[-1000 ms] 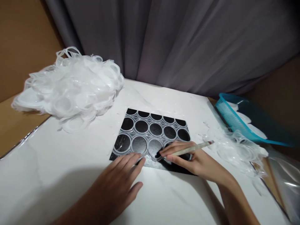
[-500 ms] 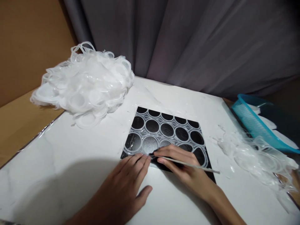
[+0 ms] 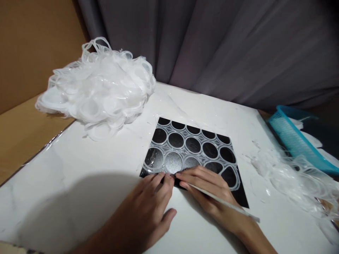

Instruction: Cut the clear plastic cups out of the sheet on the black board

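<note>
Both hands have slid toward the near edge of the clear plastic sheet [image 3: 190,148] of moulded circles, which lies on a black mat [image 3: 242,199] mid-bench. Left hand [image 3: 144,215] rests flat, fingers together, fingertips pressing that edge. Right hand [image 3: 212,190] pinches a thin pen-like tool [image 3: 225,203], tip at the sheet. Beyond the sheet sits a heap of cut plastic [image 3: 100,95].

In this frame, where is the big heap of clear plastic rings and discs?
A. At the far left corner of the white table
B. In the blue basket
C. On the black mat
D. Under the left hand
A: the heap of clear plastic rings sits at the far left of the white table, away from the black mat and both hands.
</note>
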Demonstrator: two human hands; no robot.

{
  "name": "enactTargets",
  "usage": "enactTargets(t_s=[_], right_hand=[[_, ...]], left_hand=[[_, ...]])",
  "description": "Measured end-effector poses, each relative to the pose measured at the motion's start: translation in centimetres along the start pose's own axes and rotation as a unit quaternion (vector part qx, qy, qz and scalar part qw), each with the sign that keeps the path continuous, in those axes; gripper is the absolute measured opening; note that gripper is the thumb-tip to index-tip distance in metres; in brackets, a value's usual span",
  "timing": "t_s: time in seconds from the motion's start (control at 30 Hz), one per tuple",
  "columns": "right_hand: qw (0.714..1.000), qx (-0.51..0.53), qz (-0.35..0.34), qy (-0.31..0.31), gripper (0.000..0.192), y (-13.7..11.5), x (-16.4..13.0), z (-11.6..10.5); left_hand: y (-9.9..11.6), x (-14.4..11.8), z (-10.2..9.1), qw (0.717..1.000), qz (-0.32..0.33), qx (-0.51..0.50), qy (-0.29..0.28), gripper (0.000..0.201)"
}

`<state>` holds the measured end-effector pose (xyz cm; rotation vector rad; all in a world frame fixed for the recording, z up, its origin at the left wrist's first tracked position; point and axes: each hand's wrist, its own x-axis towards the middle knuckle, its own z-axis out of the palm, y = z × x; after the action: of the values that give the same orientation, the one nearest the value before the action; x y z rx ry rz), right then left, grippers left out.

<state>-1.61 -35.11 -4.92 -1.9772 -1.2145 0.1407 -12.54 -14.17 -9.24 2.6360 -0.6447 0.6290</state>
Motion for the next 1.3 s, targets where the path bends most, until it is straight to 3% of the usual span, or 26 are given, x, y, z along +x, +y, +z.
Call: enactTargets(t_s=[0.53,0.8,0.97,1.13,1.3], right_hand=[[1.000,0.000,-0.009,0.005,0.036,0.1,0.1,0.0],[0.985,-0.156,-0.072,-0.031,0.045,0.1,-1.5,0.2],[0.988,-0.134,-0.078,0.012,0.040,0.7,-1.9,0.7],[0.981,-0.174,-0.083,-0.026,0.050,0.8,-2.2,0.8],[0.969,-0.225,-0.096,-0.044,0.043,0.6,-2.1,0.7]], left_hand=[[0.1,0.2,-0.4,0.999,0.007,0.025,-0.019,0.046],[0.1,0.6,-0.6,0.999,0.021,0.022,-0.021,0.039],[-0.1,0.6,-0.8,0.999,0.029,0.029,-0.022,0.039],[-0.2,0.6,-0.8,0.999,0.031,0.008,-0.015,0.037],[-0.2,0.6,-0.8,0.999,0.032,0.008,-0.014,0.038]])
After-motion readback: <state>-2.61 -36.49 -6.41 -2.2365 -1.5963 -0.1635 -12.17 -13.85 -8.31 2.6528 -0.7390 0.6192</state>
